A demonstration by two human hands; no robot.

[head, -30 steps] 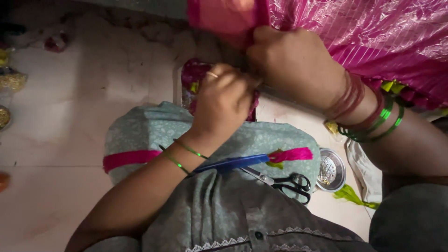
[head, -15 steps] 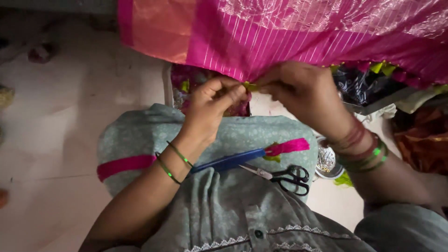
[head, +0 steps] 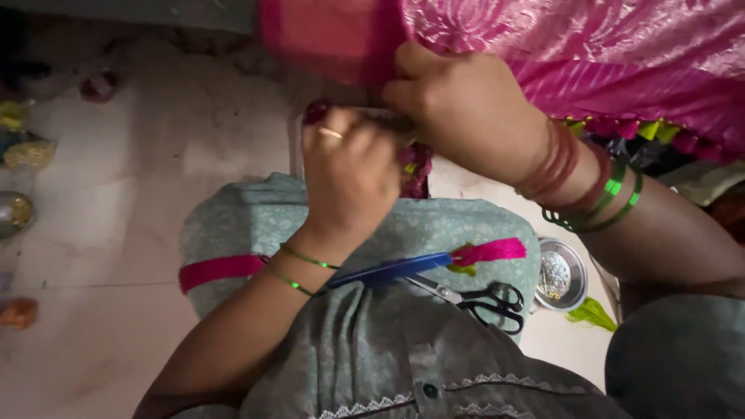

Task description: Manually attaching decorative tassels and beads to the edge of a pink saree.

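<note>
- The pink cloth [head: 574, 54], glossy and striped, hung across the top of the view, its lower edge trimmed with small green and pink tassels [head: 660, 130].
- The right hand [head: 466, 109] gripped the cloth's edge with fingers curled tight over it; red and green bangles sat on that wrist.
- The left hand [head: 349, 174], touching the right one, had its fingers bunched together just under the same edge; it seemed to pinch a bit of thread or fringe there, though the knuckles hid the tips. A ring showed on one finger and thin green bangles on the wrist.
- Below the hands, a grey-green printed cushion [head: 248, 225] with a pink band lay on the lap.
- On the cushion rested a blue-handled tool [head: 388, 271] with a pink tassel [head: 493, 251] at its end, and black-handled scissors [head: 485, 299] just beside it.
- A small round steel dish [head: 560, 275] stood on the pale floor [head: 116, 194] near the cushion's right end.
</note>
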